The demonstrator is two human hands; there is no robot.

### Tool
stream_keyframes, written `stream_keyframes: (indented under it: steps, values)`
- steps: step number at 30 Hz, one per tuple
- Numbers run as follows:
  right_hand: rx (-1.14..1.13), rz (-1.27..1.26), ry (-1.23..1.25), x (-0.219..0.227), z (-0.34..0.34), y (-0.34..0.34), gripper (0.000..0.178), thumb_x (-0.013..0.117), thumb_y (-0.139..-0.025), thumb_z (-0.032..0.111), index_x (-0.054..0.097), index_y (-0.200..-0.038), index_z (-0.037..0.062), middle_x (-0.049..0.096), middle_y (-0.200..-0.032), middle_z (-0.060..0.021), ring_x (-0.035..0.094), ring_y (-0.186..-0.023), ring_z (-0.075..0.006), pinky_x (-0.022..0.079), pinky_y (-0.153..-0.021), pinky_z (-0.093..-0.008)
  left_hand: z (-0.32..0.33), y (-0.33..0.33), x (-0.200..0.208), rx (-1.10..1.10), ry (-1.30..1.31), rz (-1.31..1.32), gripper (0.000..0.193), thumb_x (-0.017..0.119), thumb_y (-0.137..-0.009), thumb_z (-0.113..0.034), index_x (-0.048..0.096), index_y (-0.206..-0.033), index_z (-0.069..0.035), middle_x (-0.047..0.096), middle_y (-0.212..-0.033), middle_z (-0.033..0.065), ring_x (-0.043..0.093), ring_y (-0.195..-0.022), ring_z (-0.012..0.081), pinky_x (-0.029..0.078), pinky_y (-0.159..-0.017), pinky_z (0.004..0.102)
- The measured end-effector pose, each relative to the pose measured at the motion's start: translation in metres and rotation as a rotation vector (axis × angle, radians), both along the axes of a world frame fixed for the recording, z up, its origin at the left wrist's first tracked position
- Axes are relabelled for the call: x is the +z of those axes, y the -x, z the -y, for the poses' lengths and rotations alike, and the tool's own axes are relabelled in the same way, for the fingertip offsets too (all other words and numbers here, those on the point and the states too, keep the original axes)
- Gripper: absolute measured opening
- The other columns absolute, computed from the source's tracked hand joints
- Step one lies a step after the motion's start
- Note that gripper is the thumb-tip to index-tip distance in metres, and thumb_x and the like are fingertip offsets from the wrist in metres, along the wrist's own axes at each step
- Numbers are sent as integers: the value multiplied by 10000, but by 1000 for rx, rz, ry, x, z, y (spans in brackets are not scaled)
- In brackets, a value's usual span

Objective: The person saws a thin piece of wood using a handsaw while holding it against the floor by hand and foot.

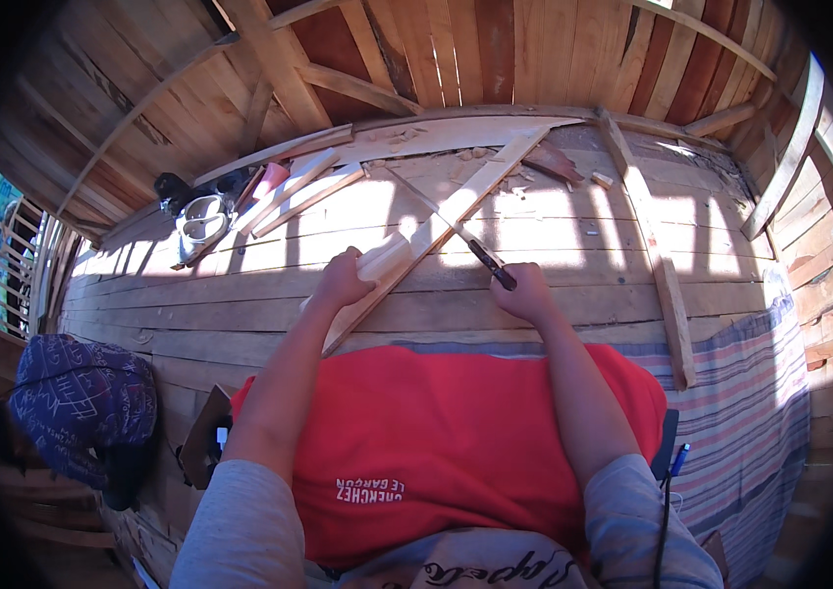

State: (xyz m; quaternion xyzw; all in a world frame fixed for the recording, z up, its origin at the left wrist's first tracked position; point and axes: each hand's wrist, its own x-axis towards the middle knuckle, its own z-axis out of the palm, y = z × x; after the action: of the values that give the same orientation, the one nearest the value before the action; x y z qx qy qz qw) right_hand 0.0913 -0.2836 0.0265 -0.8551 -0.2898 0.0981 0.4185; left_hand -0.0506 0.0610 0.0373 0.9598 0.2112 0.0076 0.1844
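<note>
Two hands work over a plank floor (240, 324) in a timber room, the person leaning forward above it. The left hand (343, 280) is closed around the near end of a pale, short wooden piece (384, 258), pressing it against a long wooden slat (436, 226) that runs diagonally away toward the far wall. The right hand (526, 293) is wrapped around the handle of a dark-handled tool (491, 265), its working end pointing up and left to where a thin stick (416, 196) crosses the slat; it looks like a knife or chisel, though glare from the sun patches makes the tip hard to read. Both grips are firmly clamped, one on wood, one on the tool.

Judging by this, the step in hand is trimming or marking the wood at the crossing, with the left hand steadying the stock. The next move would call for a short, controlled stroke away from the holding hand, with the pale piece kept tight against the slat so it does not skate on the boards.

More loose slats (289, 191) lie farther off near a white bowl-like container (202, 218). Another long batten (657, 255) lies to the right, beside a striped cloth (740, 393), and a dark patterned bag (82, 402) sits to the left.
</note>
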Motion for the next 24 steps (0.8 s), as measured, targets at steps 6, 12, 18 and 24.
stream_keyframes:
  steps: [6, 12, 18, 24]
  values:
    - [-179, -191, -199, 6, 2, -9, 315, 674, -827, 247, 623, -658, -14, 588, -561, -114, 558, -534, -179, 454, -552, -392, 4, 15, -12, 178, 199, 78, 608, 740, -805, -286, 567, -1302, 18, 727, -1064, 262, 711, -1017, 407, 559, -918, 475]
    - [-170, -141, -158, 19, 3, -8, 323, 675, -830, 241, 600, -649, -16, 557, -547, -78, 522, -530, -146, 440, -541, -376, -19, 13, -65, 181, -127, 218, 559, 722, -826, -233, 605, -1324, -7, 651, -1258, 251, 623, -1185, 418, 514, -998, 496]
    - [-191, -193, -201, 34, -2, -6, 318, 681, -829, 233, 596, -652, -17, 545, -541, -70, 513, -527, -145, 438, -541, -375, -34, 17, -65, 262, -464, 125, 599, 794, -814, -369, 630, -1296, -54, 588, -1271, 154, 562, -1227, 353, 476, -1056, 475]
    - [-219, -141, -179, 28, 14, -15, 336, 687, -836, 242, 589, -644, -16, 527, -530, -61, 487, -521, -141, 422, -535, -375, 31, 12, -28, 49, -275, -94, 770, 853, -713, -598, 669, -1228, -55, 573, -1307, 127, 536, -1262, 326, 416, -1086, 496]
